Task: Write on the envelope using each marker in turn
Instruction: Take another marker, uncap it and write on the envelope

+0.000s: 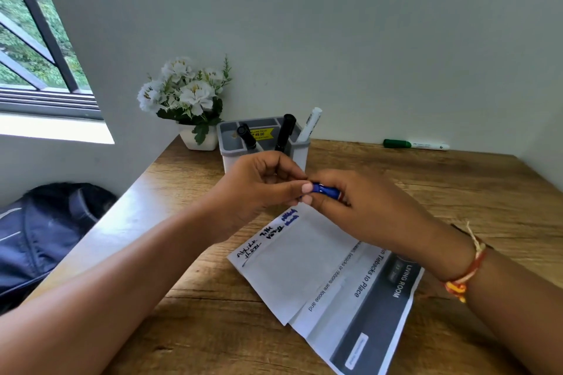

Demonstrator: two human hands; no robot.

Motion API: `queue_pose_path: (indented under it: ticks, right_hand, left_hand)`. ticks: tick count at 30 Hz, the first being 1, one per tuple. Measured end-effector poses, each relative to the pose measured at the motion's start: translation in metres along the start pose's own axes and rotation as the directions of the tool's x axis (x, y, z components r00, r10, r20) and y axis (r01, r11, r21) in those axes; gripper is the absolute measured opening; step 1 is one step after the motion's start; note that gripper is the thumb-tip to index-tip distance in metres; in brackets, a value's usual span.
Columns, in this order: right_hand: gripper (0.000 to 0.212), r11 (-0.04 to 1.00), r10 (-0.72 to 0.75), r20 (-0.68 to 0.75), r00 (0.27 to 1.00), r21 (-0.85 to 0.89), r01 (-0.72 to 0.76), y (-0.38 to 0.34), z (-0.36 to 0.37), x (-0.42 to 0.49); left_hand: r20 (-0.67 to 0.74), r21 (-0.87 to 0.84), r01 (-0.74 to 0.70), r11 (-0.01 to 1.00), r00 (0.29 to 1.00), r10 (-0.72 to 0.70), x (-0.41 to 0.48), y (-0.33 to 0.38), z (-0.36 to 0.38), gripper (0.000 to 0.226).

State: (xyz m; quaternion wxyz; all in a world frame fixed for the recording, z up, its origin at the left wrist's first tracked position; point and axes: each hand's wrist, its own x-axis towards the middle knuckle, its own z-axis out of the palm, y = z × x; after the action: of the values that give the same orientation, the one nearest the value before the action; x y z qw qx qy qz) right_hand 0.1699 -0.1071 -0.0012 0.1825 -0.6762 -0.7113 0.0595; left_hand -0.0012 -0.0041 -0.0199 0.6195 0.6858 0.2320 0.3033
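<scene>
Nearest to the person, below both hands, one white envelope [292,265] lies flat on the wooden worktop [213,329]. It overlaps one printed sheet [374,313] that reaches out under the right forearm. Along the envelope edge closest to the hands there are three small groups of handwriting, two in black ink and one in blue.

Above the envelope the two hands meet around one blue marker [327,190], and only a short part of it shows between them. The left hand [259,183] pinches one end with thumb and curled fingers. The right hand [359,210] has its fingers closed round the other end. The marker is held in the air and does not touch the envelope. One braided thread bracelet [466,271] sits on the right wrist.

Just behind the hands stands one grey organizer [301,154] with a yellow price sticker. It holds three markers: two black markers [246,135] [285,132] and one white marker [310,125]. Further back, beyond the right hand and near the wall, one green-capped marker [414,144] lies on the worktop. So five markers are visible in all.

Beyond the left hand, beside the organizer, is one white pot of white flowers [189,100]. Far to the left of the left arm, one dark backpack [45,237] lies beside the worktop, under one window [39,39].
</scene>
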Motion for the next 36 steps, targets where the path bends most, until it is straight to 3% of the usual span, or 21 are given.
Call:
queue_pose_path:
  ticks: [1,3,5,8,10,13,14,16,17,18,20,22,23,25,28,31,34,36]
  right_hand:
    - [0.023,0.999,0.025,0.030,0.999,0.027,-0.026,0.000,-0.003,0.000]
    - [0.025,0.955,0.130,0.131,0.983,0.249,-0.159,0.004,-0.010,-0.001]
    - [0.032,0.824,0.193,0.214,0.957,0.494,-0.277,0.011,-0.019,-0.003]
    - [0.027,0.648,0.266,0.197,0.944,0.688,-0.327,0.020,-0.023,-0.004]
    - [0.017,0.408,0.304,0.228,0.925,0.846,-0.342,0.022,-0.020,-0.003]
    - [0.018,-0.083,0.230,0.352,0.908,0.936,-0.342,0.025,-0.016,-0.002]
    - [0.024,-0.174,0.213,0.366,0.906,0.927,-0.333,0.024,-0.015,-0.003]
    - [0.021,-0.259,0.214,0.366,0.906,0.915,-0.309,0.023,-0.013,-0.001]
    - [0.023,-0.237,0.234,0.354,0.905,0.924,-0.300,0.024,-0.010,0.000]
    - [0.021,-0.138,0.264,0.326,0.908,0.944,-0.299,0.021,-0.008,0.000]
    - [0.012,0.266,0.305,0.193,0.933,0.923,-0.278,0.024,0.000,-0.002]
    - [0.010,0.751,0.191,-0.027,0.981,0.647,-0.128,0.029,0.008,-0.006]
    - [0.008,0.878,0.061,-0.064,0.996,0.479,-0.023,0.032,0.011,-0.007]
    - [0.009,0.954,-0.079,-0.022,0.997,0.287,0.081,0.031,0.012,-0.010]
    - [0.011,0.982,-0.052,0.004,0.999,0.184,0.051,0.024,0.012,-0.009]
    - [0.029,0.994,0.010,0.041,0.999,0.104,-0.014,0.020,0.015,-0.008]
    - [0.020,0.988,-0.019,0.038,0.999,0.154,0.013,0.022,0.017,-0.009]
    - [0.021,0.935,0.004,-0.016,1.000,0.355,0.002,0.019,0.016,-0.011]
  left_hand:
    - [0.009,-0.014,0.011,1.000,1.000,-0.011,0.000,0.001,0.000,0.027]
    - [0.015,-0.036,0.051,0.998,0.999,-0.051,0.001,0.003,-0.003,0.023]
    - [0.017,-0.004,0.122,0.993,0.992,-0.122,0.002,0.007,-0.010,0.017]
    - [0.029,0.013,0.226,0.974,0.974,-0.226,0.003,0.007,-0.016,0.022]
    - [0.024,-0.028,0.285,0.958,0.958,-0.284,0.004,0.007,-0.017,0.025]
    - [0.045,-0.042,0.365,0.930,0.931,-0.363,0.004,0.006,-0.019,0.028]
    - [0.047,-0.014,0.376,0.927,0.926,-0.375,0.004,0.005,-0.020,0.029]
    - [0.042,0.077,0.374,0.924,0.925,-0.377,0.005,0.004,-0.022,0.028]
    - [0.032,0.127,0.369,0.921,0.926,-0.375,0.006,0.004,-0.022,0.026]
    - [0.017,0.177,0.365,0.914,0.927,-0.374,0.006,0.004,-0.022,0.024]
    - [-0.018,0.309,0.342,0.887,0.935,-0.354,0.006,0.005,-0.021,0.024]
    - [-0.020,0.569,0.231,0.789,0.963,-0.267,0.007,0.004,-0.025,0.021]
    - [0.005,0.692,0.157,0.705,0.975,-0.222,0.007,0.003,-0.027,0.018]
    - [0.076,0.771,0.088,0.630,0.970,-0.229,0.006,0.005,-0.031,0.024]
    - [0.212,0.721,0.063,0.690,0.928,-0.306,0.005,0.003,-0.034,0.048]
    - [0.257,0.768,0.015,0.640,0.908,-0.330,0.007,0.002,-0.034,0.063]
    - [0.285,0.795,-0.023,0.606,0.896,-0.341,0.008,0.001,-0.034,0.069]
    - [0.290,0.795,-0.031,0.606,0.896,-0.335,0.008,0.000,-0.034,0.070]
